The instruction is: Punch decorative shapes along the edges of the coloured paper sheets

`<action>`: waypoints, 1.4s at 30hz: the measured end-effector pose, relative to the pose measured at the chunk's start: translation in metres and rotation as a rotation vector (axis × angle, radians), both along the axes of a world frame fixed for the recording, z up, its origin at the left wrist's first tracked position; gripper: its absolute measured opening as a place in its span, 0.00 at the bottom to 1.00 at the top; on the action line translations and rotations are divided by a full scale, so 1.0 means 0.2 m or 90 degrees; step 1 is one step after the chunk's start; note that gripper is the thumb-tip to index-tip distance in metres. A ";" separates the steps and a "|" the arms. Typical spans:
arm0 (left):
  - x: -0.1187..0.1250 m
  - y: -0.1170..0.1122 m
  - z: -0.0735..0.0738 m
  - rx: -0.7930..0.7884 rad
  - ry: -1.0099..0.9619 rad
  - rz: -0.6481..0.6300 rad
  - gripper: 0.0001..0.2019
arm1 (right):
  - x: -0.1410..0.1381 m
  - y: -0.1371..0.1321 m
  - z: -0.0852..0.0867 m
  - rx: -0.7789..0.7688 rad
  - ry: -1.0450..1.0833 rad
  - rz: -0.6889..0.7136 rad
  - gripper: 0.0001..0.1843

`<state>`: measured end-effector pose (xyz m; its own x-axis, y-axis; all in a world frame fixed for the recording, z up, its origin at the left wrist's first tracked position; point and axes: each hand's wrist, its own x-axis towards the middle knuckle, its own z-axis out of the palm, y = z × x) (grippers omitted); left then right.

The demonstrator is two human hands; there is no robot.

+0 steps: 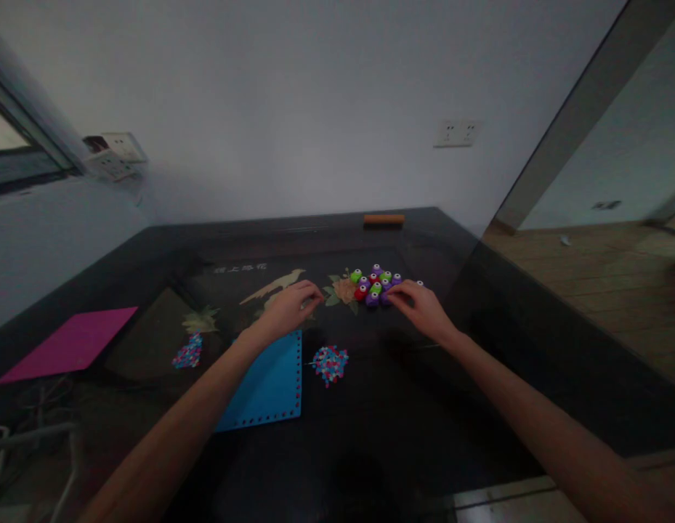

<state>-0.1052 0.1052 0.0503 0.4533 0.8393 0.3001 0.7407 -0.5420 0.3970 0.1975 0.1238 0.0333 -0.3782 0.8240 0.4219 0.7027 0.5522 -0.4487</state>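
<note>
My left hand [293, 305] rests on the dark table just beyond the far edge of a blue sheet [269, 388] with punched holes along its border; its fingers are curled together, and I cannot make out anything in them. My right hand [421, 305] reaches to the near edge of a cluster of small colourful punches [375, 283], purple, green and red; its fingertips pinch a purple one at the cluster's edge. Two small piles of coloured paper cut-outs lie on the table, one [330, 363] right of the blue sheet, one [188, 352] to its left.
The dark table [370, 436] has a bird-and-leaf picture under its glass. A magenta sheet [70, 341] lies at the left, an orange block [384, 219] at the far edge. Cables hang at the near left. A wooden floor opens to the right.
</note>
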 end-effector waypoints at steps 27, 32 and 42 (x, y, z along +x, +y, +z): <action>0.77 0.56 -0.34 -0.028 0.091 0.101 0.21 | 0.06 0.31 -0.25 0.033 -0.255 -0.201 0.23; 0.75 0.57 -0.34 -0.013 0.101 0.086 0.19 | 0.03 0.31 -0.25 -0.003 -0.261 -0.191 0.26; 0.51 0.57 -0.33 0.051 0.114 0.096 0.15 | -0.25 0.31 -0.23 -0.014 -0.247 -0.152 0.27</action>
<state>-0.0028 0.2187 -0.0167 0.3763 0.8785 0.2942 0.8703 -0.4441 0.2129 0.1473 0.1851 -0.0126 -0.3025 0.9146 0.2684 0.9278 0.3470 -0.1370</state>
